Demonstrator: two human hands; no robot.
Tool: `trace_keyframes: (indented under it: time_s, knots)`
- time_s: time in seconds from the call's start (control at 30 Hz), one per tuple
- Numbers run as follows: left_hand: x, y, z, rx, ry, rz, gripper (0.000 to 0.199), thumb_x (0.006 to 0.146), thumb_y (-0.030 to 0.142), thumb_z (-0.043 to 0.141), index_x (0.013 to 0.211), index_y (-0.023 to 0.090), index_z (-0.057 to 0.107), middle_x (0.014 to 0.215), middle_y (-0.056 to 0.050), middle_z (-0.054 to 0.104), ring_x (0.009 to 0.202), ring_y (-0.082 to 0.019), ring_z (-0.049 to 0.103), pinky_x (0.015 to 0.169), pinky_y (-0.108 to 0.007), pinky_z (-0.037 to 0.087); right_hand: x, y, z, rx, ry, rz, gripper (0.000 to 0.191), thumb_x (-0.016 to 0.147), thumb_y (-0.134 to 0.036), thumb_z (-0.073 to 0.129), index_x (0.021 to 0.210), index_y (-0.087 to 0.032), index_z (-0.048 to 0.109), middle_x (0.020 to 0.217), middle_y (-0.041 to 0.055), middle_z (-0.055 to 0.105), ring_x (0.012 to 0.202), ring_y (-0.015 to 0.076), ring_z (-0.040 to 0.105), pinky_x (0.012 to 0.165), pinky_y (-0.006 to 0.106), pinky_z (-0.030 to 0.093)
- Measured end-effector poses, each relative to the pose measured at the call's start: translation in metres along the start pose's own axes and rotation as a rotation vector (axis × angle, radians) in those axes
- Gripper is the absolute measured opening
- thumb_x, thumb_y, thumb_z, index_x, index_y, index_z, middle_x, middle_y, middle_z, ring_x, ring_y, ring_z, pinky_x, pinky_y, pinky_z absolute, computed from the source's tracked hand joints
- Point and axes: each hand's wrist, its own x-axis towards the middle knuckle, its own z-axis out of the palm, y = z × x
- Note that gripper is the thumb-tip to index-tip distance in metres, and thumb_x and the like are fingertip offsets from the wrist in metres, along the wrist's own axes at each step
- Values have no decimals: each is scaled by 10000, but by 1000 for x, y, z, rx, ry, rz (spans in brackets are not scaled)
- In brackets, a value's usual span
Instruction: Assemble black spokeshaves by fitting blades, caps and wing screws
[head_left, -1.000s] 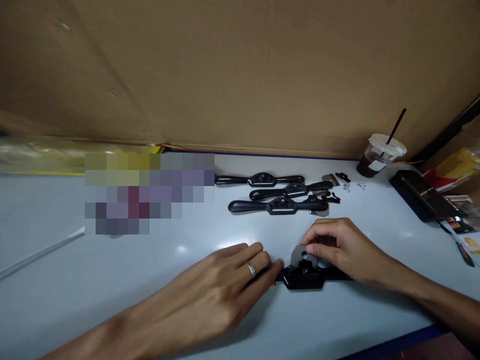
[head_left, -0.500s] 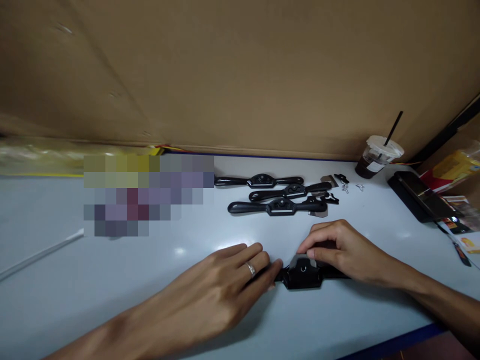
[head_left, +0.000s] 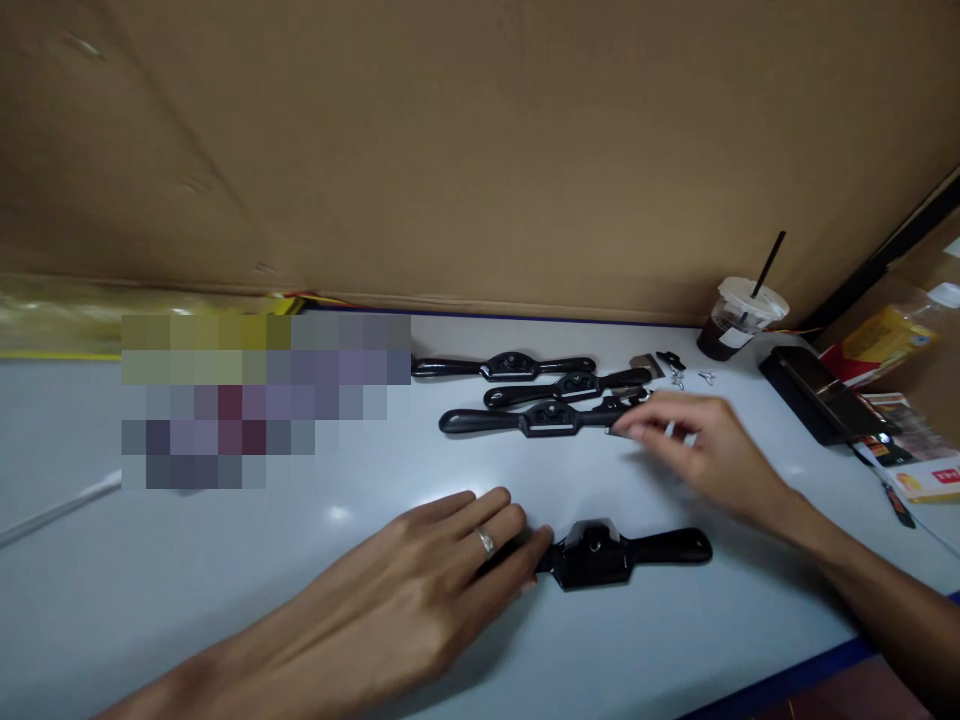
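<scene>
We are seeing a change at our right hand (head_left: 705, 450): it is no longer pinching the mounted blade (head_left: 580, 532) but is reaching beyond it, its thumb and forefinger drawing close at a loose blade (head_left: 615, 432) (we cannot tell whether they are gripping it). The mounted blade is staying on the black tool (head_left: 596, 568), whose right handle is now showing in full, nearer to us than our right hand. Our left hand (head_left: 442, 570) is still bending its fingers over the tool's left handle, thumb and fingers closed together around it.

Three spare tools (head_left: 551, 420) are lying left of our right fingertips, the nearest one's right end running close to them. Wing screws (head_left: 678, 382) are lying just beyond that hand, with the cup (head_left: 733, 325) farther off and the case (head_left: 806, 390) to its right. Open table (head_left: 697, 625) is stretching between that hand and the tool; its blue front edge is passing beneath our right forearm, and cardboard (head_left: 480, 170) is bounding the far side.
</scene>
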Motion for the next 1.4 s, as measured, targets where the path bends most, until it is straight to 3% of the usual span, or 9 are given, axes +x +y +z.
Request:
trace_keyframes:
  time_s: [0.1, 0.23, 0.37, 0.5, 0.63, 0.87, 1.13, 1.27, 1.4]
  knots:
    - [0, 1, 0, -14, 3, -21, 286, 1080, 154, 406, 1131, 123, 685, 883, -61, 663, 777, -199, 605, 637, -325, 508, 18, 25, -27, -457, 283, 192, 237, 955, -238, 559, 988, -216, 793, 956, 49, 794, 841, 201, 704, 747, 307, 510]
    - [0, 1, -1, 53, 54, -11, 390, 1131, 242, 320, 1171, 117, 687, 923, -85, 699, 803, -212, 628, 649, -337, 519, 28, 61, -59, -659, 257, 364, 225, 921, -226, 590, 1019, -206, 791, 962, 91, 795, 883, 258, 717, 779, 350, 498]
    - [1, 0, 0, 87, 84, 4, 419, 1142, 231, 279, 1171, 100, 675, 908, -80, 715, 812, -209, 651, 661, -337, 513, 22, 83, -77, -813, 160, 498, 242, 895, -235, 625, 1064, -207, 796, 1034, 137, 783, 989, 325, 710, 779, 379, 480]
    - [2, -1, 2, 80, 95, -6, 429, 1145, 228, 271, 1153, 107, 682, 895, -70, 718, 822, -212, 657, 672, -344, 515, 21, 91, -73, -851, 55, 526, 284, 923, -356, 660, 1143, -218, 776, 1046, 127, 777, 1011, 319, 705, 777, 360, 477]
    - [4, 0, 2, 73, 89, 10, 423, 1142, 211, 279, 1155, 108, 689, 909, -71, 721, 836, -211, 656, 679, -343, 513, 27, 91, -57, -834, 17, 480, 211, 960, -259, 603, 1086, -210, 766, 1049, 101, 779, 1004, 271, 712, 774, 315, 462]
    - [3, 0, 3, 77, 88, 12, 413, 1136, 207, 290, 1160, 115, 692, 909, -70, 713, 843, -215, 646, 692, -341, 507, 32, 82, -38, -868, 16, 372, 420, 1002, -154, 463, 1373, -186, 658, 1227, 157, 713, 1046, 284, 696, 771, 318, 442]
    - [1, 1, 2, 23, 61, -23, 321, 1105, 180, 380, 1145, 146, 697, 933, -68, 707, 803, -199, 618, 667, -319, 491, 20, 54, -38, -829, -148, 223, 323, 947, -103, 506, 1142, -213, 739, 1053, 93, 751, 948, 242, 705, 746, 290, 420]
    - [1, 0, 1, 30, 58, -18, 332, 1108, 177, 364, 1153, 132, 690, 920, -71, 703, 792, -199, 614, 653, -325, 490, 19, 55, -42, -811, -128, 268, 307, 951, -178, 578, 1233, -167, 698, 984, 115, 774, 919, 270, 712, 744, 309, 437]
    - [1, 0, 1, 27, 63, -17, 406, 1124, 173, 277, 1147, 124, 679, 904, -72, 695, 794, -205, 614, 648, -335, 478, 22, 62, -46, -791, -120, 298, 223, 951, -211, 602, 1125, -186, 739, 992, 108, 778, 890, 260, 711, 742, 309, 440]
